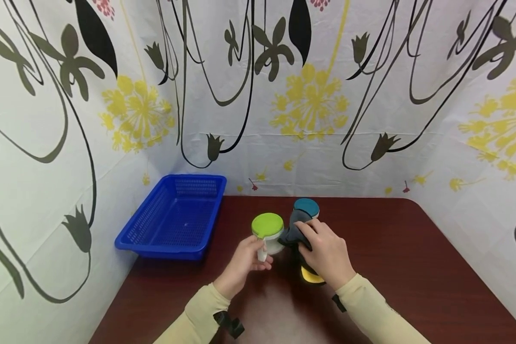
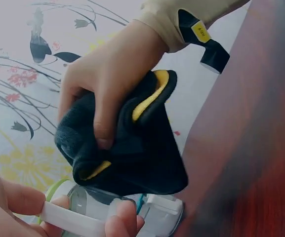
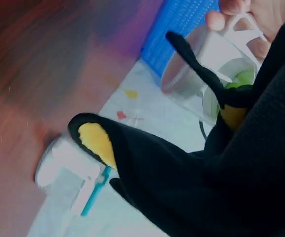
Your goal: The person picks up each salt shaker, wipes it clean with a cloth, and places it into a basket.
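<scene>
Gripping the green-lid jar (image 1: 268,232) with your left hand (image 1: 243,265): fingers (image 2: 124,217) curled round its white handle (image 2: 75,220), thumb on top, jar tipped a bit and held just above the worktop (image 1: 413,267). Your right hand (image 1: 327,251) is clamped on a dark cloth (image 2: 127,143) with yellow trim, fingers wrapped over the bunched fabric, thumb pressed into the fold in the left wrist view. Cloth is pushed against the right side of the jar's clear body; contact looks real in the head view and the left wrist view shows the cloth sitting right on the jar wall. One yellow-edged corner (image 1: 311,276) of the cloth hangs down below your right palm, close to the worktop; can't tell if it touches. Second jar with a teal lid (image 1: 306,207) stands upright on the worktop just behind your right hand, partly hidden by the cloth. Right wrist view shows it blurred, white body with a teal part, lying low in frame beside the cloth. Blue mesh basket (image 1: 155,239) sits at the left rear of the worktop, near the jar but apart from it. Flower-print curtain (image 1: 309,100) backs the scene on three sides.
</scene>
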A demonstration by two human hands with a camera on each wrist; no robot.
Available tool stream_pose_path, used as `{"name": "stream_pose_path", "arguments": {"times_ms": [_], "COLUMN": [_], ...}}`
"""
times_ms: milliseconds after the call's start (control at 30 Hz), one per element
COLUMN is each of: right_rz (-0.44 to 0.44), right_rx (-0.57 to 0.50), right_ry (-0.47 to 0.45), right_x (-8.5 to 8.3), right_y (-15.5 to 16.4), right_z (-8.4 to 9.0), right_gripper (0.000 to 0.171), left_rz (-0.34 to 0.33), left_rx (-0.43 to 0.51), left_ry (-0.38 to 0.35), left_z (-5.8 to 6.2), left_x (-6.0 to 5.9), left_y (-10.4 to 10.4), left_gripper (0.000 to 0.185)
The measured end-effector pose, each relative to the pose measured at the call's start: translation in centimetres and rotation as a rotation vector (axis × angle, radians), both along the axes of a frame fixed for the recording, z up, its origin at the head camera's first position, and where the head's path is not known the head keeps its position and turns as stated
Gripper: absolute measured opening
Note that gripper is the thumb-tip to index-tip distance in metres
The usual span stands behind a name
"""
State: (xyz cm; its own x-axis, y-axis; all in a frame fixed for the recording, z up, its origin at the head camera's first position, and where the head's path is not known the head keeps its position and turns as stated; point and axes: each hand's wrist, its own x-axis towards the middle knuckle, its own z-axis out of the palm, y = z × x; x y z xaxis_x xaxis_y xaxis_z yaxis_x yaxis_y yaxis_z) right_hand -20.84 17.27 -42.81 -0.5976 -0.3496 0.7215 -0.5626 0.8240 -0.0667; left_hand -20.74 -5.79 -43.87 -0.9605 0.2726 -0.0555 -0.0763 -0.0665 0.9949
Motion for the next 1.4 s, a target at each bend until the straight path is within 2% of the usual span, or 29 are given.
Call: {"name": "stream_pose_path", "arguments": {"times_ms": [233,833,1067,1233,1400], "right_rz": [0.067,0.13,0.138,0.136,0.141], "right_rx": [0.011,0.069,0.122,0.126,0.117], "right_ry": [-0.053,0.04,0.025,0.013,0.01], "right_x": [0.2,1.0,0.6,0.1,0.0], "right_y": [-1.0,-3.1,-3.2,-3.0,-3.1], "right_z": [-0.3,-0.3,-1.9,-3.4,-3.7], "right_gripper": [0.053,0.048,0.05,0.051,0.052], "left_rz": [0.002,0.146,0.238,0.239,0.233], "left_rx": [-0.031,-0.09,-0.143,-0.161,-0.186], "left_ry": [0.004,0.111,0.14,0.156,0.148], "left_z": [-0.2,0.2,0.6,1.2,0.8], "left_x": [0.3,-0.2,-0.4,-0.6,-0.7], "left_y": [0.2,0.7,0.4,0.1,0.0], "left_gripper": [0.023,0.02,0.021,0.022,0.024]}}
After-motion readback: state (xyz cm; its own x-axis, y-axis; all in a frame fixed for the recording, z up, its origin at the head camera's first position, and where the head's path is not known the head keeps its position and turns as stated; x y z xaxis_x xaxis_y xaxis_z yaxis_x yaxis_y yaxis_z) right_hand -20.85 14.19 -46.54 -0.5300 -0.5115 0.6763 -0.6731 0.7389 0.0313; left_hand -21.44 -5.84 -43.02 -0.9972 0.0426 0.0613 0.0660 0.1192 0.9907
